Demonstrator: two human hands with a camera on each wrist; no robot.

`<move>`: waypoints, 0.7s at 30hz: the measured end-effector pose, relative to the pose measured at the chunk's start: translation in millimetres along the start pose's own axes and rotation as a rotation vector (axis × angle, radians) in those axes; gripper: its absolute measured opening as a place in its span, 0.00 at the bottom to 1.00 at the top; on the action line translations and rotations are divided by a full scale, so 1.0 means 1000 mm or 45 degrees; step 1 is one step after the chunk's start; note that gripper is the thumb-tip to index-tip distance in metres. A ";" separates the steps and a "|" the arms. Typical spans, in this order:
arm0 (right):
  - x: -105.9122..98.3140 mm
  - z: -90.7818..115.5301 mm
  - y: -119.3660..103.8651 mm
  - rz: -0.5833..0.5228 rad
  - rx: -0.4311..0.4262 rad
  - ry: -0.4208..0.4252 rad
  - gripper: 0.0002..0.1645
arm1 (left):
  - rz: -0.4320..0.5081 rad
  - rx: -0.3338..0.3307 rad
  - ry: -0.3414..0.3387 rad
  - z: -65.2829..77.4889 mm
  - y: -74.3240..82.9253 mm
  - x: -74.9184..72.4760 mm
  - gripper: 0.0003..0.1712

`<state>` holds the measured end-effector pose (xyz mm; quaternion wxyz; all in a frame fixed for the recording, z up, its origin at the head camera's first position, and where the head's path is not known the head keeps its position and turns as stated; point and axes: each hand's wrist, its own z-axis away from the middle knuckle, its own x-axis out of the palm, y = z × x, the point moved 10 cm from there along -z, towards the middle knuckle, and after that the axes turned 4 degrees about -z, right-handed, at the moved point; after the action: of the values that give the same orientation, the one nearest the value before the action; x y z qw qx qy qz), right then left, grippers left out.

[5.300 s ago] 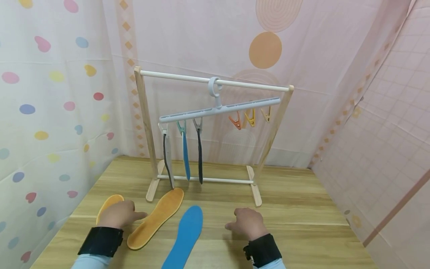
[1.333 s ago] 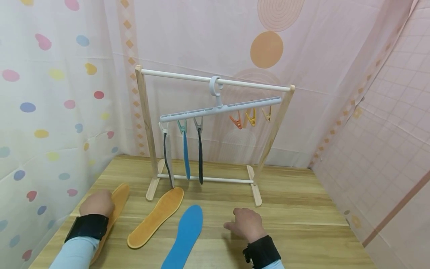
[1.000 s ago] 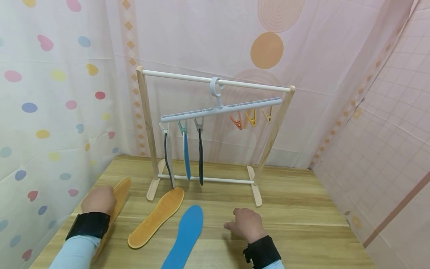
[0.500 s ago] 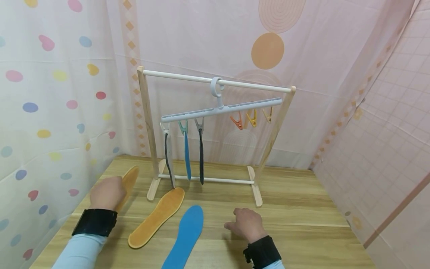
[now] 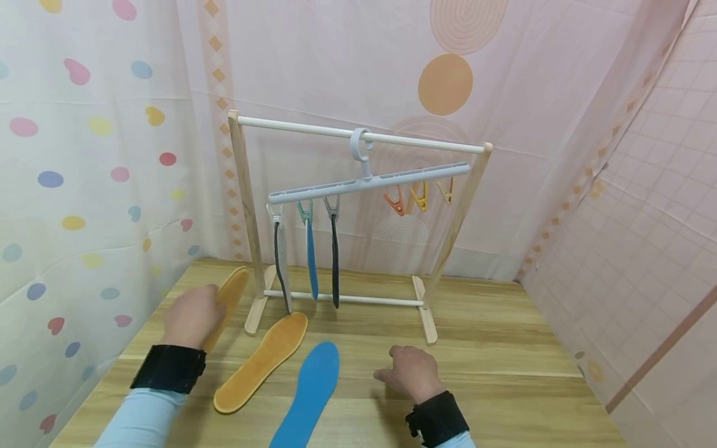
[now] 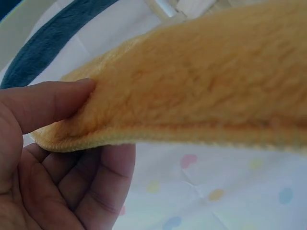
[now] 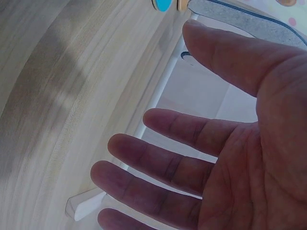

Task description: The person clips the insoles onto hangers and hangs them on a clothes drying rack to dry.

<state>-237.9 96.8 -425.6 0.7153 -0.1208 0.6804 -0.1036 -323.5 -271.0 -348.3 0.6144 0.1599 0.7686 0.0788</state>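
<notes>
Now my left hand (image 5: 192, 316) pinches a yellow sole (image 6: 192, 81) left of the rack (image 5: 246, 205), likely to keep it up; my right hand (image 5: 413, 373) holds nothing.

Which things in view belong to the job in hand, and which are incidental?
Likely in the job:
left hand, pinching an orange insole
second orange insole and blue insole on the table
gray hanger, three hanging insoles, three free clips
rack

Likely incidental:
dotted curtain
pink curtain
black wristbands
</notes>
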 end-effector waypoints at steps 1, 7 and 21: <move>0.000 0.000 0.000 0.002 0.000 0.000 0.31 | 0.002 0.013 0.011 0.000 0.002 -0.001 0.05; -0.001 -0.001 -0.002 0.007 -0.009 0.010 0.32 | 0.034 0.081 0.080 0.000 0.016 -0.005 0.04; -0.001 -0.001 -0.002 0.012 0.004 0.007 0.31 | 0.139 0.141 0.082 0.003 0.048 -0.004 0.04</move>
<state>-239.2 95.2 -423.8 0.7141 -0.1161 0.6829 -0.1016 -312.6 -227.1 -330.3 0.5744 0.2328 0.7812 0.0748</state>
